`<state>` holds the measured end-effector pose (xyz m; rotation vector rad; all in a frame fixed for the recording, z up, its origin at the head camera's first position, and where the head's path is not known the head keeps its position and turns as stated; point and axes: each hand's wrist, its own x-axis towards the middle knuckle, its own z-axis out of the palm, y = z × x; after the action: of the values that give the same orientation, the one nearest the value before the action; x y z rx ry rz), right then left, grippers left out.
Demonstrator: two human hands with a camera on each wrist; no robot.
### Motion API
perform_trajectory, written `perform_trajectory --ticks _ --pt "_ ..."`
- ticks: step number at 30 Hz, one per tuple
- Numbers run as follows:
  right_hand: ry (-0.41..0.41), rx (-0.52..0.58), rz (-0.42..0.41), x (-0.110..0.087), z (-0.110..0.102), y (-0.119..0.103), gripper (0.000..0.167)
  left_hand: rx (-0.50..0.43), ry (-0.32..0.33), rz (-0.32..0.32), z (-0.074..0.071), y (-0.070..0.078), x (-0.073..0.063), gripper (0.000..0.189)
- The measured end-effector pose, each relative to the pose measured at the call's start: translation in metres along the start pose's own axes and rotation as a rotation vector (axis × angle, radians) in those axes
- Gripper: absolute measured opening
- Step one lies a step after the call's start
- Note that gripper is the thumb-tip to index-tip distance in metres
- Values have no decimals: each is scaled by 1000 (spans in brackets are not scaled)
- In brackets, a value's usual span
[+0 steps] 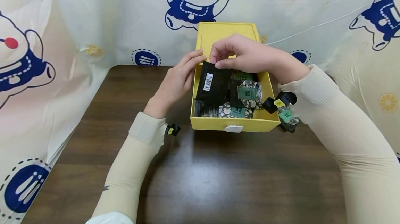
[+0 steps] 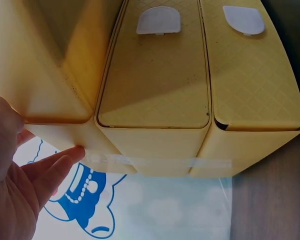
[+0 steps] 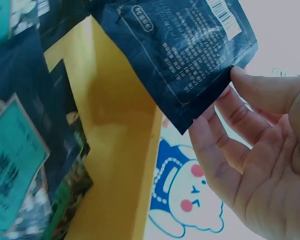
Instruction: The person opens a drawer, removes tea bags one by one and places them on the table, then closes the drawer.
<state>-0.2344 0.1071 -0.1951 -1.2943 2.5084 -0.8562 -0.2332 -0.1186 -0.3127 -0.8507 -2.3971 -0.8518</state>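
Note:
My right hand [image 1: 247, 55] pinches the edge of a black sachet [image 1: 215, 85] between thumb and fingers. The sachet, with a white barcode and printed text facing up in the right wrist view, is over the left part of a pulled-out yellow drawer [image 1: 212, 124]. Green-labelled sachets [image 1: 250, 93] lie in the drawer beneath and beside it. My left hand [image 1: 179, 80] reaches to the back left corner, where the drawer meets the yellow cabinet [image 1: 228, 31]. In the left wrist view, its extended fingers [image 2: 62, 162] touch the cabinet's side.
Two closed drawers with white tab handles [image 2: 159, 21] show below the pulled-out one in the left wrist view. Another green-labelled sachet [image 1: 288, 118] lies outside the drawer on the right, partly behind the sleeve. A printed cloth [image 1: 131, 15] hangs behind the brown table [image 1: 200, 182].

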Motion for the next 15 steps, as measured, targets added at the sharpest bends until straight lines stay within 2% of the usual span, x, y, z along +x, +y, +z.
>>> perform_trajectory --ticks 7,10,15 --pt "22 -33 98 -15 -10 10 9 7 -8 -6 -1 0 1 38" --pt "68 -43 110 -24 -18 10 10 7 -1 5 0 0 0 38" --pt "159 22 137 -41 -30 16 10 7 4 13 2 -1 -1 38"
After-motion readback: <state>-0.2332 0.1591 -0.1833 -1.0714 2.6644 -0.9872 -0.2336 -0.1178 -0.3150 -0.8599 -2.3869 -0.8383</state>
